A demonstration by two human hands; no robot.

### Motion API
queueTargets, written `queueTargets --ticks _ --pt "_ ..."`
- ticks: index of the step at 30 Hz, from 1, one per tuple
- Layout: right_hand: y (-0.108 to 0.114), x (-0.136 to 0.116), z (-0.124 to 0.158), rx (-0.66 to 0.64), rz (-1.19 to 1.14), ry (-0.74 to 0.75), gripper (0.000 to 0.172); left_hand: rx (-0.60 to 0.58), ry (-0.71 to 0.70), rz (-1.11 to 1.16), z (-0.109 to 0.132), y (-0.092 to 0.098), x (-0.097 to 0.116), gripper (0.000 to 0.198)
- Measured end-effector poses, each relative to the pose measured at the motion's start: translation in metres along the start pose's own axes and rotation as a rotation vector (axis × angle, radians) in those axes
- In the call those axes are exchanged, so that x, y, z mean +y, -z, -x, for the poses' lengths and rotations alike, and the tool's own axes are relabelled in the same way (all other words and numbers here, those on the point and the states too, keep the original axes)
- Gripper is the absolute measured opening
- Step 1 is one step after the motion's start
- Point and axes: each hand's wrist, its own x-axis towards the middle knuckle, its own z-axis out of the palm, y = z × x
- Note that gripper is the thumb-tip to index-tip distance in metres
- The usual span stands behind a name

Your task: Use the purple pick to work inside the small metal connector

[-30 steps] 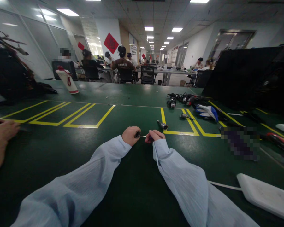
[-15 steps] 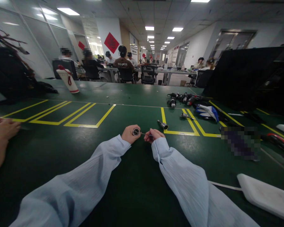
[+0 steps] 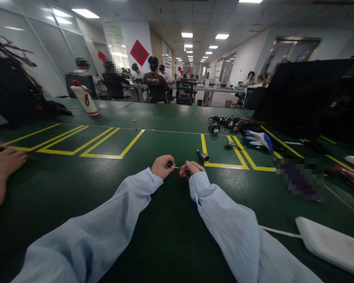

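Observation:
My left hand (image 3: 159, 168) is closed around a hollow metal cylinder (image 3: 169, 164), its round open end turned towards me. My right hand (image 3: 192, 169) pinches a screwdriver with a thin metal shaft (image 3: 177, 168); its handle is mostly hidden in the fingers. The shaft reaches left to the cylinder's open end. Whether the tip touches inside is too small to tell. Just beyond my right hand, a similar metal cylinder (image 3: 205, 157) lies on the green table (image 3: 165, 243). Farther right rests another metal part with a thin rod (image 3: 230, 144).
Black and metal parts (image 3: 214, 128) lie in a pile at the back right, beside a blue-and-white glove (image 3: 258, 139). A red-and-black tool (image 3: 349, 179) and a white device (image 3: 327, 239) are on the right. Another person's hand (image 3: 8, 161) rests at the left. A white cup (image 3: 85, 100) stands behind.
The screwdriver's shaft shows more plainly between my hands, angled slightly differently at the cylinder's opening. The other person's hand at the left has shifted slightly. My arms stay almost in place.

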Motion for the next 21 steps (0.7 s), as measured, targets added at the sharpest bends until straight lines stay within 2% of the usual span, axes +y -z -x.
queueTargets --ticks 9,21 --pt "-0.0004 0.0007 -0.002 -0.038 -0.097 -0.056 0.025 0.012 0.036 0.131 -0.0003 -0.0012 -0.001 0.015" --pt "0.0017 -0.0015 -0.001 0.006 -0.083 -0.033 0.025 -0.011 0.066 0.096 -0.0011 0.0014 0.0054 0.012"
